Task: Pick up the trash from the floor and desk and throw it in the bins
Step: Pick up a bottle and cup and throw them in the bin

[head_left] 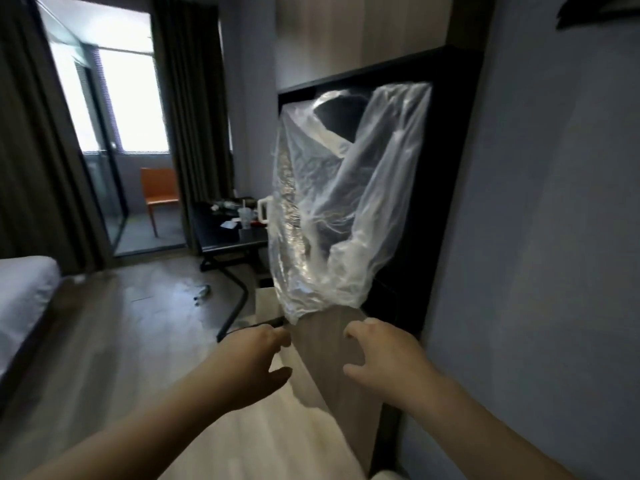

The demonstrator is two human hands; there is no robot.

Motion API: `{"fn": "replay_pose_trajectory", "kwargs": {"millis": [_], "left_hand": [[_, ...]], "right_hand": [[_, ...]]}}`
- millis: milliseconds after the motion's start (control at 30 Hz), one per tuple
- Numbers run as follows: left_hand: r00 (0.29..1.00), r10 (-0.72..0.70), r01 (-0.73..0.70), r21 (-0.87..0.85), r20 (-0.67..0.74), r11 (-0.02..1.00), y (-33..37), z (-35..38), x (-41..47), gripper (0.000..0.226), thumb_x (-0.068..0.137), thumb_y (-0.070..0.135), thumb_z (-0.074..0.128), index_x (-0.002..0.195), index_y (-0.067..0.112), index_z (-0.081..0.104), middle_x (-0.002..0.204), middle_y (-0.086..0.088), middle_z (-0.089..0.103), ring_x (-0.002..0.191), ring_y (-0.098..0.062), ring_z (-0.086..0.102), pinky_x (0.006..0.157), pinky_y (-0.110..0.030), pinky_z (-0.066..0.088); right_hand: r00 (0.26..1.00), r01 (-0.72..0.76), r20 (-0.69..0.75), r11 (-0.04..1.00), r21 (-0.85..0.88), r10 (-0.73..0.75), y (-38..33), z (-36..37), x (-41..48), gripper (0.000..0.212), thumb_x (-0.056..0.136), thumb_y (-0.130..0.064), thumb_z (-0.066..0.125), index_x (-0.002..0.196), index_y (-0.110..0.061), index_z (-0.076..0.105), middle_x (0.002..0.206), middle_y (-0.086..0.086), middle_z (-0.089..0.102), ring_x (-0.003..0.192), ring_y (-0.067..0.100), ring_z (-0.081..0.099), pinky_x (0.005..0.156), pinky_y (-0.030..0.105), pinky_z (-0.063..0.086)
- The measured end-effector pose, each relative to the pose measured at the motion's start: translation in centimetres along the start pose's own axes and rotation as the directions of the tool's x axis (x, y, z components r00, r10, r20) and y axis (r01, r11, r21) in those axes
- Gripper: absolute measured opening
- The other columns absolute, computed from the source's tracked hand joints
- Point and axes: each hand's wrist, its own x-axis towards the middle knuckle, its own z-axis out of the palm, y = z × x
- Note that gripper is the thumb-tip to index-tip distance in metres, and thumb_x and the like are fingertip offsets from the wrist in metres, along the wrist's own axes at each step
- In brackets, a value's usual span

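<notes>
Well, barely started, by the look of it: a clear plastic bottle point(202, 294) lies on the wooden floor point(138, 327), and cups and scraps crowd the black desk point(221, 240). A thin translucent plastic bag point(346, 202) billows in mid-air. The left hand point(259, 355) and right hand point(382, 355) reach out beneath it, fingers spread and loosely hooked, gripping nothing. The bag's bottom corner hangs just above the left fingertips.

Thin clear plastic bag point(339, 202) at twelve o'clock, crinkled and glossy, catching light! Under it, a matt wood-grain panel point(332, 362). At eight o'clock the floor point(138, 341), wood-look planks with a soft sheen. The counter point(225, 239) at eleven is black and glossy (reflections show). Curtains point(194, 116): dull heavy cloth.
</notes>
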Motion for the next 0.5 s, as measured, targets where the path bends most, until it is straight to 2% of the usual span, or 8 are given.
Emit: {"fn": "replay_pose_trajectory", "kwargs": {"millis": [133,233,300,400,500], "left_hand": [[0.994,-0.104,0.104,0.012,-0.023,0.995,-8.3,-1.6,-2.6,0.04,0.087,0.049,0.056,0.123,0.035,0.049,0.119,0.015,0.056,0.106,-0.005,0.055,0.086,-0.019,0.045],[0.987,-0.16,0.16,-0.004,-0.01,0.987,-13.2,-1.9,-3.4,0.04,0.087,0.049,0.054,0.123,0.033,0.049,0.118,0.015,0.056,0.106,-0.005,0.054,0.087,-0.019,0.043],[0.982,-0.191,0.191,-0.014,0.003,0.981,-15.9,-1.9,-3.3,0.04,0.087,0.049,0.054,0.123,0.033,0.049,0.119,0.015,0.056,0.106,-0.004,0.054,0.087,-0.019,0.044],[0.967,-0.254,0.255,-0.038,0.024,0.966,-19.3,-1.1,-2.4,0.04,0.087,0.05,0.053,0.124,0.034,0.047,0.118,0.016,0.056,0.105,-0.004,0.054,0.087,-0.019,0.044],[0.951,-0.306,0.308,-0.043,0.041,0.95,-22.3,-0.2,-0.7,0.041,0.086,0.051,0.054,0.123,0.036,0.047,0.117,0.017,0.056,0.104,-0.003,0.054,0.085,-0.017,0.042]], "right_hand": [[0.998,0.063,0.005,0.997,0.055,-0.063,-6.5,2.3,5.6,0.036,0.08,-0.033,0.06,0.114,-0.023,0.056,0.111,-0.001,0.056,0.104,0.02,0.057,0.077,0.028,0.041],[0.994,0.098,0.033,0.992,0.081,-0.101,-9.8,3.9,8.9,0.042,0.077,-0.035,0.06,0.118,-0.025,0.055,0.112,-0.004,0.057,0.106,0.018,0.057,0.08,0.029,0.043],[0.991,0.121,0.043,0.989,0.086,-0.125,-11.2,5.0,11.1,0.047,0.077,-0.035,0.059,0.123,-0.027,0.052,0.115,-0.005,0.056,0.108,0.016,0.056,0.081,0.028,0.043],[0.987,0.147,0.052,0.984,0.103,-0.153,-12.3,6.8,14.8,0.046,0.077,-0.034,0.058,0.122,-0.027,0.052,0.115,-0.006,0.057,0.107,0.015,0.056,0.074,0.025,0.037],[0.981,0.169,0.075,0.977,0.133,-0.18,-12.6,8.8,18.8,0.047,0.078,-0.033,0.058,0.124,-0.027,0.053,0.12,-0.008,0.057,0.11,0.014,0.055,0.076,0.024,0.038]]}}
